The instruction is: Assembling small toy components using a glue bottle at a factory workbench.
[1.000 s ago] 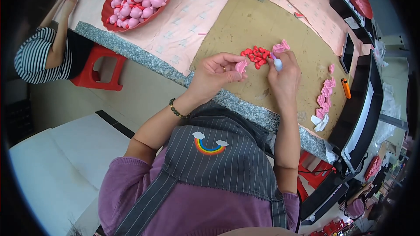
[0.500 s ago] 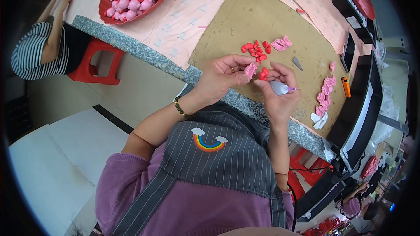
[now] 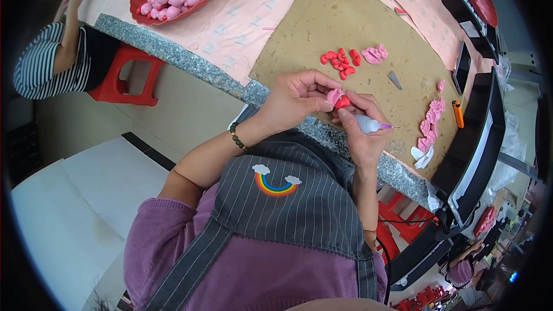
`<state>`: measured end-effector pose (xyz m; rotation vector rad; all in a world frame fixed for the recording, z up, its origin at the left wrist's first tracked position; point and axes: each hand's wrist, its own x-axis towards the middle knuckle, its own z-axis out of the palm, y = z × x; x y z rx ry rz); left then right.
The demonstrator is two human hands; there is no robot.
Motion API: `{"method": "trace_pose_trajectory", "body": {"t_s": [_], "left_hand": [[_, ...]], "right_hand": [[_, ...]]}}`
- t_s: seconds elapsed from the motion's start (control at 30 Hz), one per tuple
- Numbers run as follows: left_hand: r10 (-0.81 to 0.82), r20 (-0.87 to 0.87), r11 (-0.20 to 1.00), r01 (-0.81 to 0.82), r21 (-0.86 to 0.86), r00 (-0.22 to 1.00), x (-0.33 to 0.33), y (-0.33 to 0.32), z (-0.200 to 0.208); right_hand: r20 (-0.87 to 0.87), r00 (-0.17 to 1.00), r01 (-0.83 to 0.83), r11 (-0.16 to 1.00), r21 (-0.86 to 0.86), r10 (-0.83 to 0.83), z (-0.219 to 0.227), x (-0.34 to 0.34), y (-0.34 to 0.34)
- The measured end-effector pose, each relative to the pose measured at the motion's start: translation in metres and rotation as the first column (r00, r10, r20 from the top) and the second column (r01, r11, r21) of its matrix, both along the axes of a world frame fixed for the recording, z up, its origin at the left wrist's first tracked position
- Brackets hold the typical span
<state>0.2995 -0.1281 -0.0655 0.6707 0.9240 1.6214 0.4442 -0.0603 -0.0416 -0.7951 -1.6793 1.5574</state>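
Observation:
My left hand pinches a small pink moulded piece between thumb and fingertips. Against it sits a glossy red rounded piece, gripped by the thumb and fingers of my right hand. That same hand also keeps a small translucent squeeze bottle tucked in its palm, its purple needle tip pointing right. Both hands meet over the near edge of the brown board. Just beyond them lie several loose red pieces and a pink frilled piece.
A grey pointed piece lies right of the red ones. Farther right are a row of pink pieces, a white scrap, an orange tool and a phone. A red basket of pink figures stands far left, near another person.
My two hands have come together, so the red piece now touches the pink one. The squeeze bottle stays in my right hand.

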Motion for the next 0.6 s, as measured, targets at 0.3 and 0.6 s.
{"method": "trace_pose_trajectory", "body": {"t_s": [0.3, 0.6], "left_hand": [[-0.054, -0.086, 0.998, 0.052, -0.026, 0.995, 0.002, -0.003, 0.004], [-0.074, -0.03, 0.997, 0.073, -0.038, 0.997, 0.007, 0.002, 0.012]], "right_hand": [[0.042, 0.992, 0.124, 0.989, -0.084, -0.121, -0.005, -0.003, -0.005], [-0.111, 0.967, 0.179, 0.926, -0.333, -0.227, -0.012, -0.008, -0.01]]}}
